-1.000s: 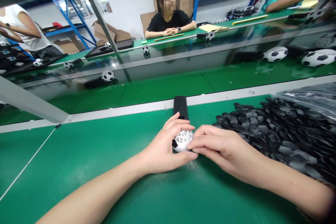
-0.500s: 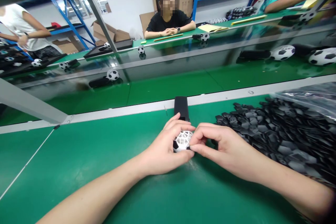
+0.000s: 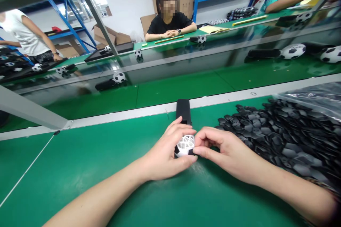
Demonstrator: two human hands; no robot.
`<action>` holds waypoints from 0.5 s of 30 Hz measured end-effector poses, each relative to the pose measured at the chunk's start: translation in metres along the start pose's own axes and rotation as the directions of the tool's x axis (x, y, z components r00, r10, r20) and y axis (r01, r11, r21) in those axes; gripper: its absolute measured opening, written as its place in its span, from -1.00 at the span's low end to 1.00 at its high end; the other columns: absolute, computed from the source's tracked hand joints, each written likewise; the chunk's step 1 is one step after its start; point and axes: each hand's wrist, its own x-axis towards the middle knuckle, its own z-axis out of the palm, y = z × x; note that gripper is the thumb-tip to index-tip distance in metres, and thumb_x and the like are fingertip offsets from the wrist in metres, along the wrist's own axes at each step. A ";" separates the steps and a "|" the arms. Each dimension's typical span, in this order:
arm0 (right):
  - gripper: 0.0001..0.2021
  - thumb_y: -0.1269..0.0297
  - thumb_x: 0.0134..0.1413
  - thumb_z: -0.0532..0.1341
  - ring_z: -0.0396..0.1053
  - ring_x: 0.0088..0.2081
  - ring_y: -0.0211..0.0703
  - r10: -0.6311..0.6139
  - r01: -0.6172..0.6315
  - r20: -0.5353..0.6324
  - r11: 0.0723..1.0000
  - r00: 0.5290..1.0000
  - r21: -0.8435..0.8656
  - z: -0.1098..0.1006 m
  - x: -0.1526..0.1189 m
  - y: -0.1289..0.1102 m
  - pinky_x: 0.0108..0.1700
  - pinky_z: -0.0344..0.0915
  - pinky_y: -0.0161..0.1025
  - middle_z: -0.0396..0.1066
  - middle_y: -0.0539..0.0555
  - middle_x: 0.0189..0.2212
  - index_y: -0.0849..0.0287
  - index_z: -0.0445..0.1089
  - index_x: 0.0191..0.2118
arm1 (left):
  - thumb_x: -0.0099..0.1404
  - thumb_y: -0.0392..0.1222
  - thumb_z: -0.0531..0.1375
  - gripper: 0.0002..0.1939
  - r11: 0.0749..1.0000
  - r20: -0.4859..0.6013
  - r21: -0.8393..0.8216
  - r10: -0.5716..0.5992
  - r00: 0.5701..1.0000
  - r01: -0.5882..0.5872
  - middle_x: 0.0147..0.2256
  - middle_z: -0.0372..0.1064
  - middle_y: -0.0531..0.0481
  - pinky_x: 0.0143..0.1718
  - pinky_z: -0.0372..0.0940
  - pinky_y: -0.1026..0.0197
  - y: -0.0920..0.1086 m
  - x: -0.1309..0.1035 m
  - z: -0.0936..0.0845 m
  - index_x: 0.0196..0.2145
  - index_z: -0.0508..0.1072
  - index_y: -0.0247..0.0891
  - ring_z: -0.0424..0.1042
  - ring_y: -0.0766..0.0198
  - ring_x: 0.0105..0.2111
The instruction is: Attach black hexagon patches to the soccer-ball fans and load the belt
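Note:
My left hand (image 3: pixel 163 154) is curled around a small white soccer ball (image 3: pixel 185 143) with an open lattice top and black patches low on its side. The ball sits low over the green bench, at the near end of a black handle (image 3: pixel 183 109); whether the two are joined is hidden by my fingers. At the ball's lower right edge, my right hand (image 3: pixel 222 145) pinches thumb and forefinger against a small black panel (image 3: pixel 191 151). My left thumb lies just below that panel.
To the right lies a big heap of black panels (image 3: pixel 287 138), with a clear plastic bag (image 3: pixel 317 97) behind it. Beyond the white rail (image 3: pixel 138 111), a green conveyor (image 3: pixel 170 90) carries soccer balls with black handles (image 3: pixel 119 77). A metal post (image 3: pixel 32 108) stands left. Several people are across the line.
Balls on the conveyor have shifted to the right. The ball in my left hand has turned slightly, and my right fingers stay at its edge. At far left, a person's arm has lowered.

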 end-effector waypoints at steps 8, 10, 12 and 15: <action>-0.90 0.34 0.02 0.14 0.19 -0.46 -0.28 0.083 -0.085 0.032 0.994 0.996 0.065 0.005 -0.001 0.001 -0.41 0.18 -0.35 0.25 -0.06 -0.52 0.15 0.23 -0.47 | 0.14 -0.31 0.15 -0.60 0.998 0.031 -0.017 0.065 0.997 -0.065 0.00 0.20 -0.15 0.23 -0.15 -0.04 0.000 0.003 -0.003 -0.04 0.21 -0.29 -0.04 0.12 0.19; -0.89 0.33 0.03 0.13 0.20 -0.47 -0.28 0.086 -0.087 0.033 0.995 0.996 0.041 0.008 0.000 0.001 -0.43 0.18 -0.36 0.25 -0.07 -0.53 0.14 0.21 -0.48 | 0.12 -0.34 0.14 -0.60 0.996 0.015 -0.006 0.086 0.996 -0.085 -0.02 0.21 -0.14 0.22 -0.14 -0.03 0.001 0.002 -0.002 -0.06 0.23 -0.28 0.01 0.13 0.17; -0.85 0.30 0.04 0.12 0.22 -0.49 -0.27 0.072 -0.071 0.039 0.997 0.997 -0.026 0.005 0.001 0.003 -0.46 0.18 -0.36 0.26 -0.07 -0.57 0.13 0.20 -0.51 | 0.08 -0.37 0.16 -0.59 0.993 0.000 0.005 0.116 0.993 -0.116 -0.07 0.24 -0.14 0.23 -0.15 -0.01 0.002 0.001 0.001 -0.07 0.24 -0.30 0.11 0.15 0.11; -0.81 0.15 0.06 0.11 0.30 -0.47 -0.18 0.027 -0.015 0.044 0.963 0.999 -0.268 -0.013 0.002 0.018 -0.44 0.24 -0.30 0.32 -0.02 -0.53 0.11 0.26 -0.48 | 0.02 -0.35 0.22 -0.53 0.991 -0.038 -0.013 0.130 0.991 -0.130 -0.08 0.25 -0.17 0.22 -0.15 0.00 -0.001 0.000 0.007 -0.08 0.25 -0.32 0.16 0.14 0.06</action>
